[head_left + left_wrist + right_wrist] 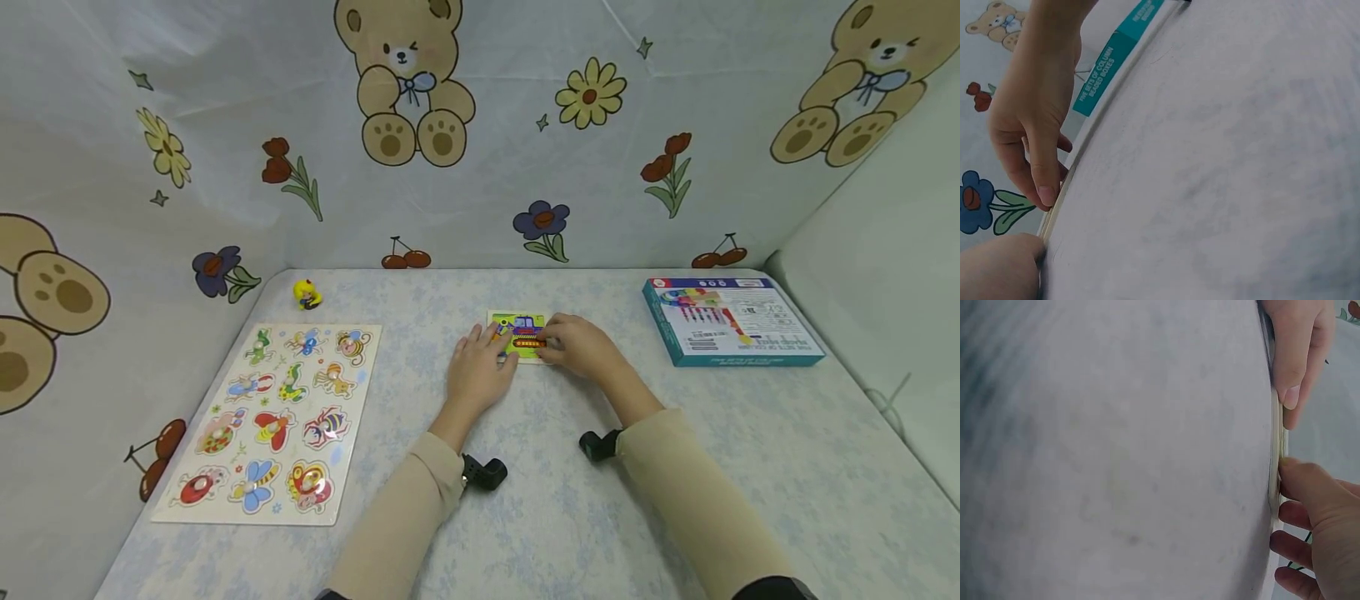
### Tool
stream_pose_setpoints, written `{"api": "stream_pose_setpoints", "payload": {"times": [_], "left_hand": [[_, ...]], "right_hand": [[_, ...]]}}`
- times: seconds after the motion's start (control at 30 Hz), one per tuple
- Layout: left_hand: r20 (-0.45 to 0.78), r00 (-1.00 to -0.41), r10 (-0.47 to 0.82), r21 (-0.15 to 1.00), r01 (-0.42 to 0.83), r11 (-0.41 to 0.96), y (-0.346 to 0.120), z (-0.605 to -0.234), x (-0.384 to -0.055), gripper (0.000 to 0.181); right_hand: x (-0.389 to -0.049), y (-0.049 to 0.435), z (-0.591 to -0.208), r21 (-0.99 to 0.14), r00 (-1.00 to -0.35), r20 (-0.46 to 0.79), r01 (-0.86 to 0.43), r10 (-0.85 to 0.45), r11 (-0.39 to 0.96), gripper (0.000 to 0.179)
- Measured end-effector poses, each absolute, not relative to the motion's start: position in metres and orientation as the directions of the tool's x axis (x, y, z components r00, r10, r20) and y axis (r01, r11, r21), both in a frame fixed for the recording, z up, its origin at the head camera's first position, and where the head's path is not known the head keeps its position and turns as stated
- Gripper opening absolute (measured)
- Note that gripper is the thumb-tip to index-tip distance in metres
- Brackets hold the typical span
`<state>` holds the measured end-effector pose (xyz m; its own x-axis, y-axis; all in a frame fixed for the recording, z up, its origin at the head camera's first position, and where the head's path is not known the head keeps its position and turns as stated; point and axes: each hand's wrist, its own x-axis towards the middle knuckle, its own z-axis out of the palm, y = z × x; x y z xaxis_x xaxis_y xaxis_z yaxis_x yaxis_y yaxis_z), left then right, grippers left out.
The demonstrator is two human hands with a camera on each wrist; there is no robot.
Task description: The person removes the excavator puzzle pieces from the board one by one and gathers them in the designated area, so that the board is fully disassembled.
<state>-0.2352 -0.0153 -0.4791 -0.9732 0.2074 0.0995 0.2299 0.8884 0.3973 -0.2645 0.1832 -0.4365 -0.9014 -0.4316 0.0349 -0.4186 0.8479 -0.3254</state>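
A small jigsaw puzzle [529, 322] with a blue and red tracked vehicle on bright green lies flat near the back middle of the table. My left hand [480, 367] rests over its left side, with fingers extended and fingertips on the picture. At the puzzle's right edge, my right hand [582, 346] has bent fingers and holds the edge between thumb and fingers. The left wrist view shows the right hand [1038, 137] pointing down at the thin board edge. From the right wrist, the left hand's thumb [1291, 394] is seen against that edge.
A white insect puzzle board [281, 421] lies on the left of the table. Behind it stands a small yellow-haired figurine [307, 294]. A teal-edged box [733, 323] lies at the back right. A patterned cloth [495, 125] hangs behind the table.
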Motion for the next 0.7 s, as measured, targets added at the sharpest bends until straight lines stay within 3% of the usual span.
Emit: {"api": "stream_pose_setpoints", "payload": {"times": [0.7], "left_hand": [[0.076,-0.969,0.234,0.439,0.243,0.865,-0.023,-0.473,-0.238,0.049]], "right_hand": [[-0.257,0.195,-0.443,-0.510,-0.940,-0.034,-0.276,-0.340,0.815,0.036]]}}
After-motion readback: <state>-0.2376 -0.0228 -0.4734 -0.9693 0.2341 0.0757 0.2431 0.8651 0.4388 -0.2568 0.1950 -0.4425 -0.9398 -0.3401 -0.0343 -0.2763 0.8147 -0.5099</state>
